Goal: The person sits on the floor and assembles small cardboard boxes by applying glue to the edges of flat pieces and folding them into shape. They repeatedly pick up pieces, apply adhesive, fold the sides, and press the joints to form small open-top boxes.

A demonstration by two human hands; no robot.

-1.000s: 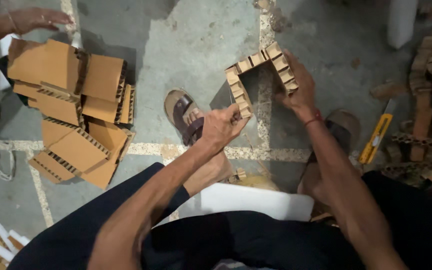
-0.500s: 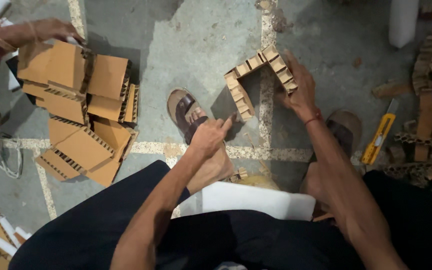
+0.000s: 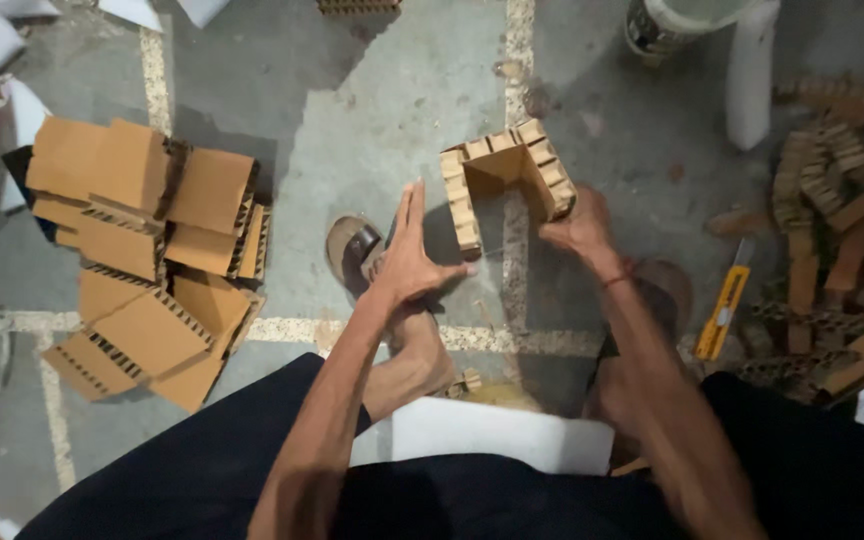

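A U-shaped piece of thick honeycomb cardboard (image 3: 504, 180) is held above the concrete floor. My right hand (image 3: 577, 228) grips its right arm from below. My left hand (image 3: 408, 255) is flat with fingers straight and apart, just left of the piece's left arm, holding nothing; its thumb points toward the cardboard.
A pile of flat cardboard panels (image 3: 147, 255) lies on the left. Scrap cardboard strips (image 3: 832, 230) are heaped on the right beside a yellow utility knife (image 3: 722, 312). My sandalled foot (image 3: 354, 250) is under the left hand. A white bucket (image 3: 682, 25) stands at the back.
My left hand has opened from a loose pinch to a flat hand and risen next to the piece. Another person's hand at the far left has left the view.
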